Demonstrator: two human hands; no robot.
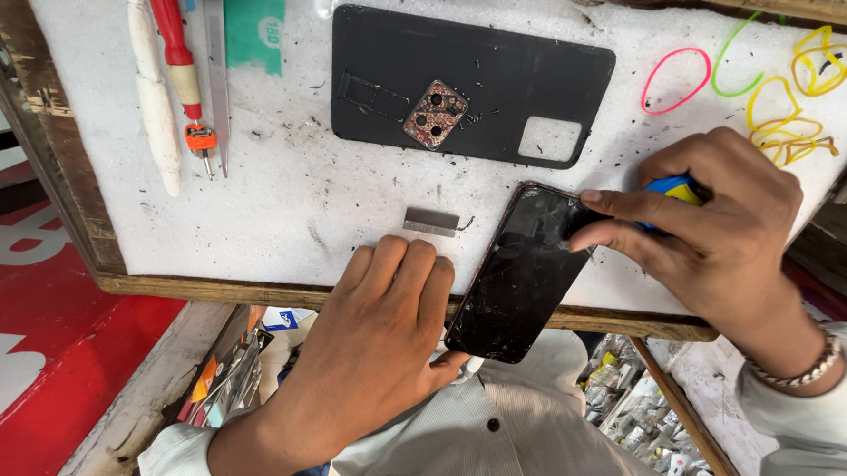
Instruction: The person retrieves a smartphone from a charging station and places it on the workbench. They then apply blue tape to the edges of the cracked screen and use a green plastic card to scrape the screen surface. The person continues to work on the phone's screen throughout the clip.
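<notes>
White foam-topped counter (327, 204); cracked phone (525, 276) between hands. Left hand (389, 316), at phone's 9 o'clock, lies flat, fingers together. Right hand (718, 220), at 3 o'clock, is clenched around blue-yellow tool (674, 191), fingertips on screen.

Phone repair bench: opened phone back cover (474, 79), screwdriver (180, 58).
</notes>
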